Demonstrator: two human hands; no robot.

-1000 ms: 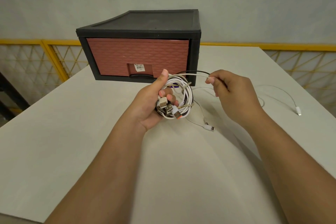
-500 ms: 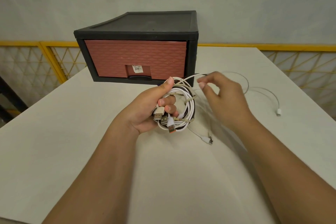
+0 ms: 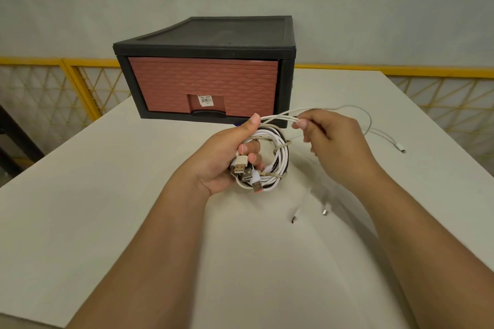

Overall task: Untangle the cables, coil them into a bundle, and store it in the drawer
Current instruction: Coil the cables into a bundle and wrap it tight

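Left hand (image 3: pixel 222 160) grips round coil of white and black cables (image 3: pixel 279 157): fingers curled through loop, thumb pressed on top. USB plugs (image 3: pixel 240 167) protrude beside fingers. Right hand (image 3: pixel 336 147) pinches thin white loose strands (image 3: pixel 280 116) leading off coil, just beside left thumb. Strands trail right over white table (image 3: pixel 107 195) to white connector end (image 3: pixel 399 146) (two small plug tips under right wrist blurred). Coil held above table, before closed reddish brick-patterned plastic drawer (image 3: pixel 203 83) in black frame.

White-and-black cable coil (image 3: pixel 282 155) upright in the left hand (image 3: pixel 216 161), USB plugs (image 3: pixel 240 166) bunched at its lower left, loose strands (image 3: pixel 279 115) trailing right; reddish drawer (image 3: pixel 203 83) closed behind.
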